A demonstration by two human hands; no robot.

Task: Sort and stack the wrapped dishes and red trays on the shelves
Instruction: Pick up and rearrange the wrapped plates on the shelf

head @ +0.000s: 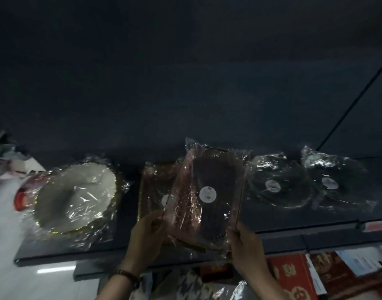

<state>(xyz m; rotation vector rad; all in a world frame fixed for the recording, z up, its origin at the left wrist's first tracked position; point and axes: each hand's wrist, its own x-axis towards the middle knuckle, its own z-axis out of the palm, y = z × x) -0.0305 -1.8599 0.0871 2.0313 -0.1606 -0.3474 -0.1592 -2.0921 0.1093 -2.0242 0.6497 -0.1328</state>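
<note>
Grip: both hands hold 1 wrapped red tray (204, 195) by its near end, left hand (145, 239) on the lower-left corner, right hand (244, 243) on the lower-right corner, fingers closed on rim and film. The tray sits centre frame, tilted, far end raised toward the back of the shelf (294, 224), near end overhanging the shelf's front edge.

Layout on shelf: a 2nd red tray (155, 187) lies flat just left of the held one and partly under it. White dish (77, 191) in wrap at centre left. 2 dark dishes in wrap to the right: dish A (276, 185), dish B (333, 185), B overlapping A's right side.

Step judged: stack held tray on the 2nd tray.

Notes for doing it well:
- Rotate the held tray to match the flat tray's long sides before lowering; it is skewed clockwise now.
- Lower the far end first, then slide left until the edges line up.
- Film is loose and slippery; press on the rim, not the wrap alone.
- Keep the right corner clear of dish A, which is just beside it.
- Light is poor; check alignment by touch along the front edge.
</note>
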